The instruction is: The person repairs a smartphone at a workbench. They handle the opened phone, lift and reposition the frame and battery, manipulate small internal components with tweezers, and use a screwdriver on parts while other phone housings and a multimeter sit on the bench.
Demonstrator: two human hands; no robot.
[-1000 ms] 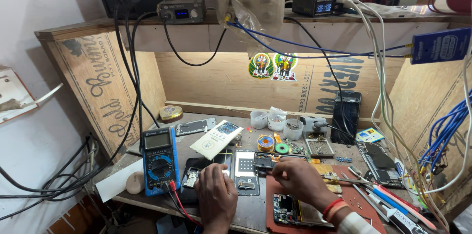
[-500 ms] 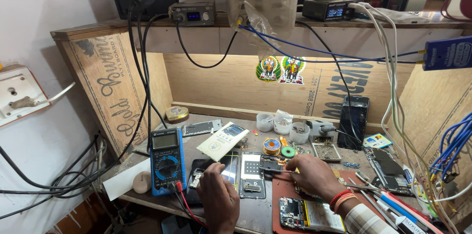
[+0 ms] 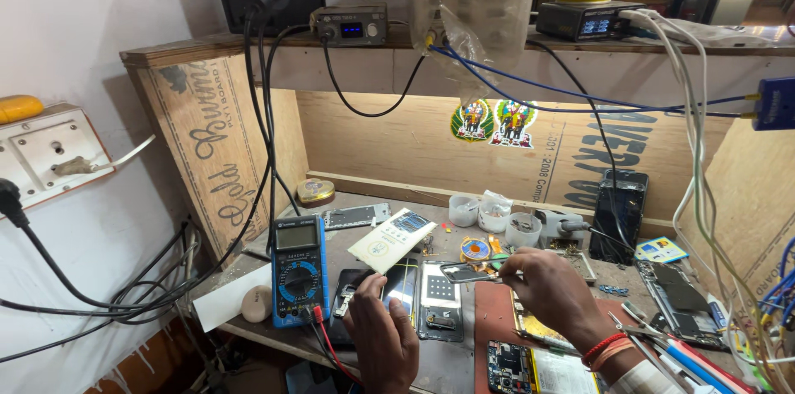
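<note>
My left hand (image 3: 385, 336) rests with fingers down on a dark phone (image 3: 403, 281) lying flat at the front of the bench. My right hand (image 3: 553, 288), with red bands at the wrist, pinches a thin metal tool. At the tool's tip hangs a small dark frame-shaped part (image 3: 461, 271), just above an opened phone body (image 3: 439, 301). A blue multimeter (image 3: 298, 270) lies left of my left hand, its red lead running under the wrist. A red-brown mat (image 3: 495, 329) under my right forearm carries a bare phone board (image 3: 509, 361).
A white card (image 3: 392, 238) leans over the dark phone. Small white cups (image 3: 493, 213), solder reels (image 3: 475, 248) and a black upright phone (image 3: 617, 213) stand at the back. Another opened phone (image 3: 681, 299) and pens (image 3: 687, 361) lie right. Cables hang left and right; instruments sit on the shelf (image 3: 348, 26) above.
My right hand has risen off the mat and moved right, now holding the tool with the frame part over the opened phone. The left hand stays on the dark phone. The view tilted slightly.
</note>
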